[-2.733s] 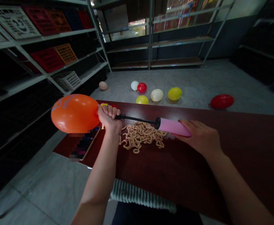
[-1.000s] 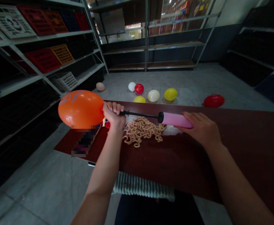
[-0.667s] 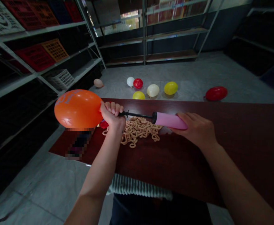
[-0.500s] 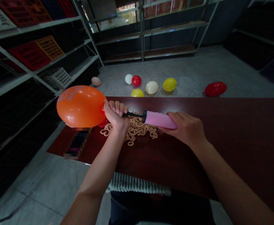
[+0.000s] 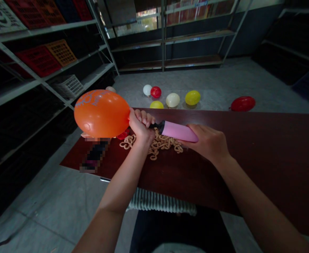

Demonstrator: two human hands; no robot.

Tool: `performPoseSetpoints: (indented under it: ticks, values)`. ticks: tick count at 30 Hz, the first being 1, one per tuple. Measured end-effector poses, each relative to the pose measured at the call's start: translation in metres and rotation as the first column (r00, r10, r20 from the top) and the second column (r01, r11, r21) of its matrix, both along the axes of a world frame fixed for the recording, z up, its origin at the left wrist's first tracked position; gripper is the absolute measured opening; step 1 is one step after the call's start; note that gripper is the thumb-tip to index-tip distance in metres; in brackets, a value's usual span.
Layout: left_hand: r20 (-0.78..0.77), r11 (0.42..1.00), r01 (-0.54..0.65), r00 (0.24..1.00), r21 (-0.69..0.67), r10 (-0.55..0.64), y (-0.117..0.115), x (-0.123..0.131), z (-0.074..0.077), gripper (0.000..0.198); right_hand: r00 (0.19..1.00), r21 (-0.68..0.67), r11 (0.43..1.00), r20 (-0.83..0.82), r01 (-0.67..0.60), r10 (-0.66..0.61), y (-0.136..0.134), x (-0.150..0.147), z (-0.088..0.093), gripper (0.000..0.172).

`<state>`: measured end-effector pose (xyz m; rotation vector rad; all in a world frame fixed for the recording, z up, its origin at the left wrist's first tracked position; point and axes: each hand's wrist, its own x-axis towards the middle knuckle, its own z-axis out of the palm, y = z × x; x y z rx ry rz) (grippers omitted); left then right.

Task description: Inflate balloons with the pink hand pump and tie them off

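Note:
An inflated orange balloon (image 5: 101, 114) with blue printing points left from my left hand (image 5: 142, 123). That hand is closed around the balloon's neck and the black end of a balloon pump; the join is hidden by my fingers. My right hand (image 5: 209, 142) grips the pump's pink barrel (image 5: 179, 130) at its far end. Only a short stretch of the black rod (image 5: 156, 125) shows between my left fingers and the barrel. Beneath the pump lies a heap of tan curly pieces, apparently uninflated twisted balloons (image 5: 165, 142). Something red (image 5: 123, 134) is partly covered beside my left wrist.
The dark red-brown table (image 5: 249, 158) reaches far right. A blurred-out dark object (image 5: 95, 156) lies near its left end. On the floor beyond are a yellow balloon (image 5: 193, 97), a cream balloon (image 5: 172, 100), a red balloon (image 5: 243, 103) and others. Shelves with crates (image 5: 61, 52) stand left.
My hands have drawn closer together, and less of the pump's black rod shows. The orange balloon appears further right, partly because the camera view has shifted.

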<state>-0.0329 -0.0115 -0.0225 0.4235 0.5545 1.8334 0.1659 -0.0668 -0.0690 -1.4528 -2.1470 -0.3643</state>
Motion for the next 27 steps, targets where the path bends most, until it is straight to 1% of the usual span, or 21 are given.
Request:
performPoseSetpoints:
  ticks: [4,8,12,16,19,22,24,27]
  values:
    - [0.01,1.0,0.008,1.0,0.021,-0.008,0.001,-0.001,0.001,0.056,1.0,0.001,1.0,0.018,0.003,-0.003,0.001,0.005,-0.001,0.051]
    - [0.032,0.999,-0.044,0.999,0.009,0.043,0.003,-0.009,0.002,0.056,0.996,0.05,0.998,0.085,0.028,-0.032,0.005,0.014,-0.006,0.052]
    - [0.08,0.997,-0.071,0.994,0.024,0.069,0.005,-0.02,0.004,0.053,0.986,0.13,0.991,0.157,0.03,-0.05,0.008,0.031,-0.006,0.052]
    - [0.112,0.995,-0.097,0.989,0.019,0.094,0.007,-0.029,0.006,0.05,0.982,0.178,0.984,0.182,0.025,-0.058,0.005,0.051,-0.001,0.049]
    - [0.088,0.991,-0.133,0.987,0.003,0.133,0.009,-0.037,0.008,0.049,0.982,0.168,0.985,0.177,0.034,-0.064,0.001,0.062,0.006,0.044]
    - [0.07,0.989,-0.147,0.987,-0.011,0.148,0.01,-0.045,0.01,0.05,0.981,0.132,0.988,0.164,0.079,-0.101,-0.002,0.069,0.011,0.042]
    - [0.067,0.989,-0.151,0.986,-0.008,0.151,0.01,-0.049,0.011,0.05,0.978,0.129,0.987,0.17,0.1,-0.122,-0.003,0.071,0.012,0.043]
    - [0.084,0.987,-0.162,0.983,0.005,0.161,0.01,-0.05,0.013,0.049,0.975,0.148,0.984,0.185,0.096,-0.123,0.0,0.069,0.008,0.043]
